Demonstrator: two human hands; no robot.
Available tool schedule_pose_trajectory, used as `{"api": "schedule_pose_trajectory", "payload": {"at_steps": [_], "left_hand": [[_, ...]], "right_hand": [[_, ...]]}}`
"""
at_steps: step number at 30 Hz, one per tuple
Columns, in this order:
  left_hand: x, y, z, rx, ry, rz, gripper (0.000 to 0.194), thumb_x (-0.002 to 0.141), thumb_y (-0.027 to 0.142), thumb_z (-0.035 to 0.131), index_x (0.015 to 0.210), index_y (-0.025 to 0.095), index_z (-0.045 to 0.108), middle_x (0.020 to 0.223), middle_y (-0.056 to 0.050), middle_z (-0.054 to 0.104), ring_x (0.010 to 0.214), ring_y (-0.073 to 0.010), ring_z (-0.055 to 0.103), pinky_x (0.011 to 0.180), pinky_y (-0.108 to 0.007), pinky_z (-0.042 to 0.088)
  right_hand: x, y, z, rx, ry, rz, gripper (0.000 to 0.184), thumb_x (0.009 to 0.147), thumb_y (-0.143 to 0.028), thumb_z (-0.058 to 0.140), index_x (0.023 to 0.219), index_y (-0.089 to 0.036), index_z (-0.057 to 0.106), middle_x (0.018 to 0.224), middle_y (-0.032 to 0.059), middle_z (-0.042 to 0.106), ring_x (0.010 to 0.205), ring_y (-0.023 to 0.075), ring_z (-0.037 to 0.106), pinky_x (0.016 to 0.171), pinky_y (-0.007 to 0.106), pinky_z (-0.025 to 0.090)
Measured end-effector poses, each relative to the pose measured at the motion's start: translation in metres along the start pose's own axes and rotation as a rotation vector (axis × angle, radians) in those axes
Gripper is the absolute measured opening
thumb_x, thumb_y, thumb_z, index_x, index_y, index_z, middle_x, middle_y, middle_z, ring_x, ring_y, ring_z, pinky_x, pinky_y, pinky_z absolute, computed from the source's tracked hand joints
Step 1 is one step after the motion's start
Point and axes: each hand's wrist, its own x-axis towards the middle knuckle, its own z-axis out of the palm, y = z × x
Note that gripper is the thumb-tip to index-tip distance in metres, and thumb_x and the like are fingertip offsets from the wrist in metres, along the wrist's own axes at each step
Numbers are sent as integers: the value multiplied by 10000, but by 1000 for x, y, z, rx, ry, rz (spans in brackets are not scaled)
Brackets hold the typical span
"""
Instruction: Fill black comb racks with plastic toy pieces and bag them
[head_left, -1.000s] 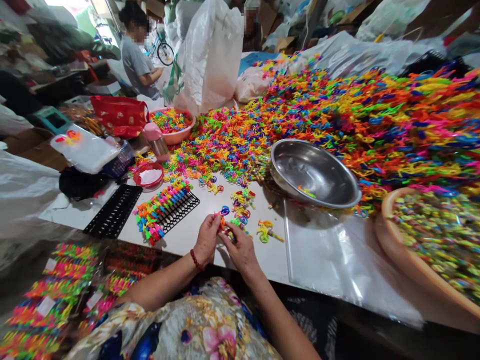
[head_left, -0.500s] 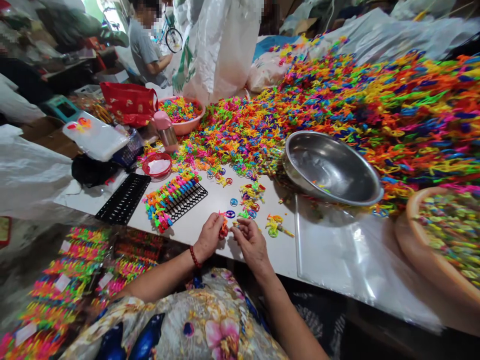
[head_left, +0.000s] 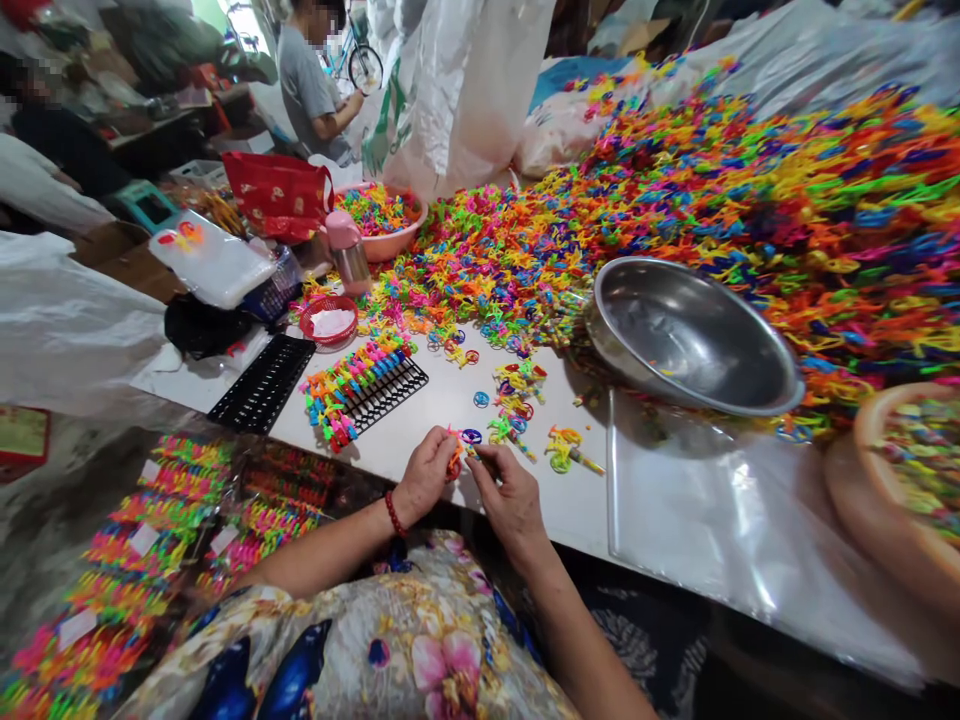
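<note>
left hand (head_left: 426,472) and right hand (head_left: 510,492) are held close together at the near edge of the white table (head_left: 420,420). a small orange plastic piece (head_left: 454,462) is pinched in the left grip, fingers pressed together on it. the right grip is closed on a thin part (head_left: 480,455) that meets the orange piece; what exactly is held there is too small to tell. a blue ring (head_left: 472,436) is seen just above the fingertips, touching or just beside the held piece, cannot tell which. a red bead bracelet (head_left: 393,515) is worn on the left wrist

just beyond the hands, small clusters of coloured plastic pieces (head_left: 514,405) lie loose on the table. a black rack (head_left: 379,385) partly filled with coloured pieces is set to the left of them, with an empty black rack (head_left: 262,385) further left. a steel bowl (head_left: 694,340) is tilted against a big heap of coloured pieces (head_left: 750,200) covering the far right of the table. a clear plastic bag (head_left: 697,500) lies flat below the bowl. a pink basin (head_left: 900,480) of pieces is cut off at the right edge. a small red basket (head_left: 328,320), a pink bottle (head_left: 351,250) and a pink bowl (head_left: 382,220) of pieces are set at far left. bagged coloured sets (head_left: 150,560) lie at lower left

another person (head_left: 311,85) is seated at the far side, well apart
</note>
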Motion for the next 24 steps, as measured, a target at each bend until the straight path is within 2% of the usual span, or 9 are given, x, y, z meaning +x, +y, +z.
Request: {"api": "schedule_pose_trajectory", "payload": {"at_steps": [5,13,18,21,24], "left_hand": [[-2,-2,-2,58,33,6,361,902,541,500,772,210,442,611,68,439,540,-93,387,528,-224,313],[-12,4,-8,386,156,131,254,961,375,428,759,222,449,622,49,444,597,-131,413,607,-258,319],[-12,2,-19,391,233,88,255,953,345,431,728,225,431,623,52,436,594,-132,413,605,-255,316],[-20,9,-29,454,198,48,248,962,363,423,761,224,466,630,47,474,607,-136,451,601,-251,337],[-39,30,-44,586,98,104,241,985,396,398,942,224,561,745,2,607,691,-163,558,653,-273,403]], "right_hand": [[-2,1,4,2,-31,-19,172,915,-336,544,967,-218,658,869,49,704,753,180,653,703,300,519],[-8,-4,17,25,-93,-56,181,944,-334,490,911,-239,640,844,50,662,782,192,626,731,313,508],[-8,-2,30,-34,-171,-131,176,960,-283,458,952,-229,626,841,50,658,768,189,614,719,307,492],[-1,2,32,-206,-195,-218,184,938,-298,500,997,-215,654,827,68,678,789,222,602,748,348,472],[8,7,34,-340,-227,-262,202,919,-305,514,951,-210,689,741,79,667,759,242,583,746,370,454]]}}
